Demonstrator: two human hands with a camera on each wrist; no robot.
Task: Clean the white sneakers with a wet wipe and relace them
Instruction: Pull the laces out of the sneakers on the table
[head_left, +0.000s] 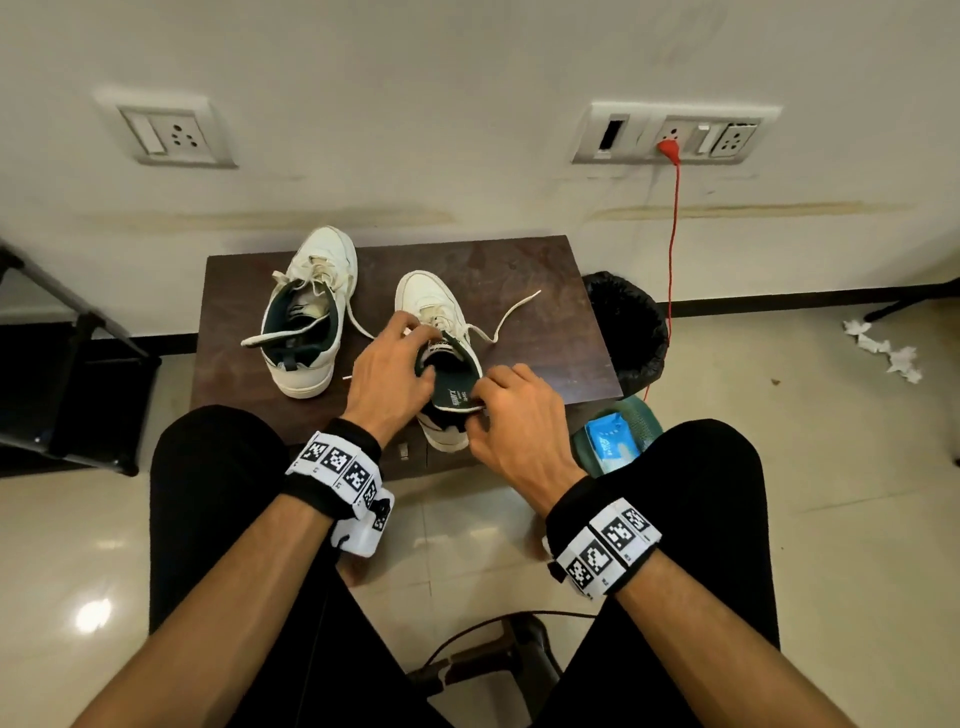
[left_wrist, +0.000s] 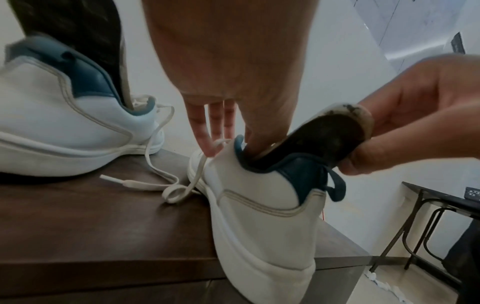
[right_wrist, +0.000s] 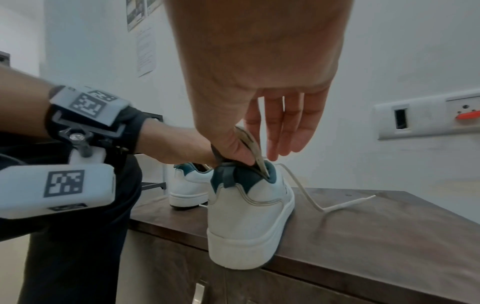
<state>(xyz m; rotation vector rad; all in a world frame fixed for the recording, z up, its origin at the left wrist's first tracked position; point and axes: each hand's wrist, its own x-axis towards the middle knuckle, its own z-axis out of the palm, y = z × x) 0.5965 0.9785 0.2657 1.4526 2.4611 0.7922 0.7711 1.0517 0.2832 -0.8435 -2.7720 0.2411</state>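
Head view: a person sits before a small dark brown wooden cabinet (head_left: 545, 332) set against a white wall. Two white leather sneakers with dark teal linings stand on its top. The far white sneaker (head_left: 311, 312) sits toward the back left corner, its laces loose. The near white sneaker (head_left: 441, 332) stands at the middle of the front edge, its heel overhanging that edge. The left hand (head_left: 387, 374) lies over this shoe's opening, thumb dipping inside. The right hand (head_left: 511, 415) pinches the heel end of a dark green insole (head_left: 449, 392) that rises out of the shoe. A loose cream shoelace (head_left: 511, 314) trails from the near sneaker toward the right edge. Beside the cabinet's right side stand a black-lined waste bin (head_left: 631, 332) and a blue pack of wet wipes (head_left: 608, 441) on a green stool.

Left wrist view: the left hand (left_wrist: 233, 82) has straight fingers (left_wrist: 202, 131) resting at the near sneaker's (left_wrist: 259, 216) laces, with the thumb inside the collar. The right hand (left_wrist: 415, 115) grips the insole's (left_wrist: 324, 139) raised, worn heel end between thumb and fingers. The far sneaker (left_wrist: 64, 123) stands to the left.

Right wrist view: the right hand's (right_wrist: 259, 102) thumb and forefinger hold the insole's (right_wrist: 253, 148) edge above the heel; its other fingers hang relaxed. The left hand (right_wrist: 176, 146) is at the near sneaker's (right_wrist: 246, 216) collar.
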